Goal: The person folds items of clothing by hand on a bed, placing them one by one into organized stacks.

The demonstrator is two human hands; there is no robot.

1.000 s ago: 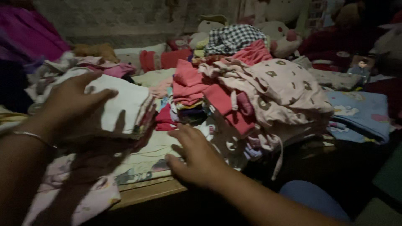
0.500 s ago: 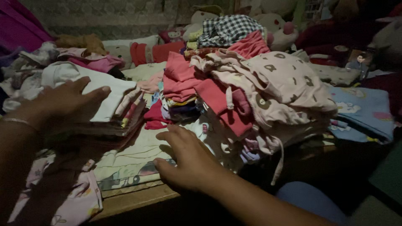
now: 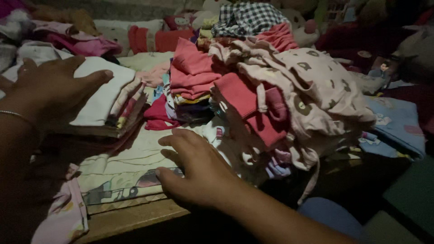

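My left hand (image 3: 52, 88) lies flat, fingers spread, on top of a stack of folded clothes (image 3: 118, 108) whose top piece is white. A thin bangle circles that wrist. My right hand (image 3: 194, 165) rests palm down, fingers apart, on a pale printed cloth (image 3: 131, 167) spread on the wooden edge (image 3: 131, 217). Just right of it leans a tall pile of folded clothes (image 3: 253, 104) in pink and red, with a pale pink garment with brown spots (image 3: 316, 86) draped over it and a cord hanging down.
A checked black-and-white garment (image 3: 248, 18) tops the heap at the back. Soft toys and red cushions (image 3: 153, 38) line the far side. A blue printed cloth (image 3: 398, 124) lies at the right. Loose pink clothing (image 3: 63, 221) hangs at the near left.
My left hand and the white-topped stack have shifted left and down onto the surface. My right hand has slid a little left on the printed cloth. The view has moved closer.
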